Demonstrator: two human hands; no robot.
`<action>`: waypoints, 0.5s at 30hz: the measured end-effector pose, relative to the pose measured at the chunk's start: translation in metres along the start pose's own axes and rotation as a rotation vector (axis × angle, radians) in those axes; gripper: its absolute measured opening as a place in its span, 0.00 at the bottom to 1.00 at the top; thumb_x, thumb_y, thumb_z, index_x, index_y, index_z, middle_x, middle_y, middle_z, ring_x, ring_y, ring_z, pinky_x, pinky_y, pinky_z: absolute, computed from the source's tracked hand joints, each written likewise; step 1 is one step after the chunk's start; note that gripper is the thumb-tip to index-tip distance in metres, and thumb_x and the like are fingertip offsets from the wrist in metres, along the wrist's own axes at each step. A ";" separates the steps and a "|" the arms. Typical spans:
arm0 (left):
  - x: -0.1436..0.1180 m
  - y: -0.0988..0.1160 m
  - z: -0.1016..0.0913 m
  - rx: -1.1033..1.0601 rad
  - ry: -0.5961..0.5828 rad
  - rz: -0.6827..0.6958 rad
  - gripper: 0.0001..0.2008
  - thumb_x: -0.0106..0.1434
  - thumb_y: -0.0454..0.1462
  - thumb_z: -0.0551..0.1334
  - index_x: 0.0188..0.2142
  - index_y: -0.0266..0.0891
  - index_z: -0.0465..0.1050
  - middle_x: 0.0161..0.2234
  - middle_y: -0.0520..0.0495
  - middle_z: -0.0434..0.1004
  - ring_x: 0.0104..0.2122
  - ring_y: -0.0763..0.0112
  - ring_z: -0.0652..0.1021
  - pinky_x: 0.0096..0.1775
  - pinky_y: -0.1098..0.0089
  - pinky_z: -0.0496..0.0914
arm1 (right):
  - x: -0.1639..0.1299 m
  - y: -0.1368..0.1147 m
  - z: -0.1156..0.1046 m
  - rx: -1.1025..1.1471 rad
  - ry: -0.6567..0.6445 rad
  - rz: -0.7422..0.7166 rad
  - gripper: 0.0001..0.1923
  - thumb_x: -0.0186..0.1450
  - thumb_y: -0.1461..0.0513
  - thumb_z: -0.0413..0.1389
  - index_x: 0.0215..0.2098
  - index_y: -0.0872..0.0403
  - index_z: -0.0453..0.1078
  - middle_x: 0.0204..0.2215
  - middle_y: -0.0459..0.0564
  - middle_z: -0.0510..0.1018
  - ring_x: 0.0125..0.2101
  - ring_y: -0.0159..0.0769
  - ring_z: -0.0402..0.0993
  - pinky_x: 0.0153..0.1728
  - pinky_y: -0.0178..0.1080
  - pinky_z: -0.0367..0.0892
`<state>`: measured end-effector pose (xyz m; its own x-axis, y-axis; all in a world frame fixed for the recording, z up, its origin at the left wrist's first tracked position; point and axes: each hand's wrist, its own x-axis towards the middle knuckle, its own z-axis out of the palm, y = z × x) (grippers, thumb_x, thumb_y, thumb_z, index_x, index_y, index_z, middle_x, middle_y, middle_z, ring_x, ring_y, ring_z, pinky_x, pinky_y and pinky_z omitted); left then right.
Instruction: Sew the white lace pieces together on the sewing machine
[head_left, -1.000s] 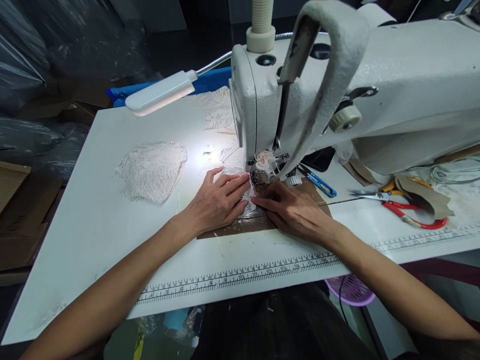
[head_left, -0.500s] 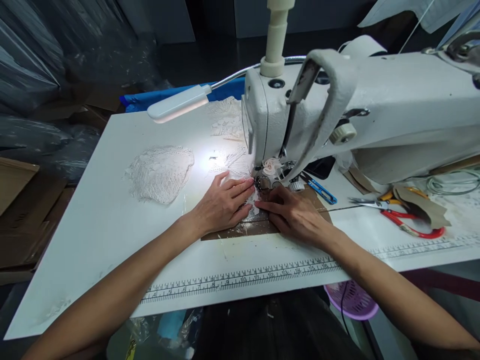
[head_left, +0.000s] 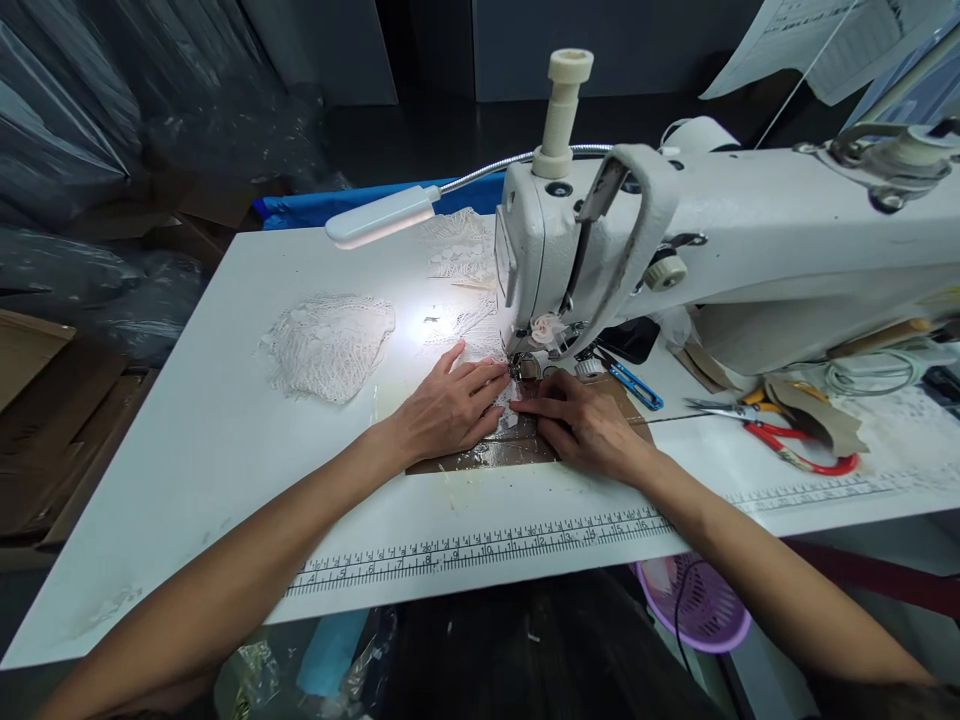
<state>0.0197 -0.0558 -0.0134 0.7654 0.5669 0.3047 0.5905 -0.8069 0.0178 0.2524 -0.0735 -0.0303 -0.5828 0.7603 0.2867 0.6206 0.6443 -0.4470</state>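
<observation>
Your left hand (head_left: 448,408) and right hand (head_left: 581,422) form a flat, released grip, fingers spread and pressing the lace piece (head_left: 504,405) onto the table (head_left: 187,450). At twelve o'clock from them, your sewing machine (head_left: 720,250) holds its presser foot (head_left: 526,367) over the lace. At ten o'clock lies a lace pile (head_left: 330,345); at three o'clock, red-handled scissors (head_left: 787,445), then blue thread snips (head_left: 631,378).

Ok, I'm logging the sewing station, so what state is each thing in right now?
Lamp: switched on, lighting the table.
Left hand: flat, pressing the lace piece by the presser foot.
Right hand: flat, fingers on the same piece.
Lace pile: lying loose, untouched.
Red scissors: lying on the table, blades closed.
Blue snips: lying flat.
</observation>
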 end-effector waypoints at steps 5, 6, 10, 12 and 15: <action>-0.001 0.000 0.002 0.015 0.037 0.044 0.15 0.68 0.36 0.52 0.50 0.32 0.69 0.53 0.37 0.72 0.53 0.57 0.74 0.59 0.44 0.59 | 0.000 0.002 0.001 0.017 0.007 0.000 0.17 0.66 0.62 0.49 0.49 0.46 0.75 0.41 0.52 0.69 0.37 0.35 0.70 0.41 0.43 0.69; -0.001 -0.001 0.003 0.024 0.044 0.049 0.15 0.68 0.36 0.52 0.50 0.32 0.69 0.53 0.37 0.72 0.52 0.57 0.74 0.59 0.44 0.59 | 0.000 0.002 0.001 0.019 0.004 0.001 0.18 0.66 0.63 0.49 0.49 0.45 0.75 0.41 0.52 0.69 0.37 0.35 0.70 0.41 0.43 0.69; 0.000 -0.001 0.004 0.055 0.037 0.049 0.15 0.69 0.36 0.52 0.51 0.32 0.69 0.53 0.37 0.72 0.52 0.57 0.74 0.58 0.43 0.60 | 0.000 0.002 0.000 0.005 -0.007 0.004 0.18 0.66 0.63 0.49 0.50 0.45 0.74 0.42 0.52 0.68 0.38 0.35 0.70 0.41 0.43 0.69; 0.000 -0.001 0.003 0.068 0.020 0.041 0.15 0.69 0.36 0.52 0.51 0.33 0.69 0.53 0.37 0.72 0.52 0.56 0.74 0.57 0.43 0.61 | 0.000 0.001 -0.001 -0.004 -0.015 0.000 0.18 0.66 0.63 0.49 0.51 0.46 0.74 0.42 0.52 0.69 0.38 0.35 0.69 0.41 0.42 0.69; 0.001 0.000 0.002 0.084 -0.003 0.033 0.16 0.69 0.36 0.51 0.51 0.32 0.69 0.54 0.36 0.71 0.53 0.55 0.73 0.57 0.44 0.61 | 0.000 -0.001 -0.002 -0.009 -0.022 0.000 0.18 0.66 0.63 0.49 0.51 0.47 0.73 0.41 0.53 0.69 0.39 0.36 0.69 0.41 0.43 0.70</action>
<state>0.0211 -0.0549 -0.0148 0.7857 0.5405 0.3010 0.5840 -0.8085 -0.0725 0.2531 -0.0737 -0.0282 -0.5940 0.7585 0.2682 0.6253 0.6450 -0.4393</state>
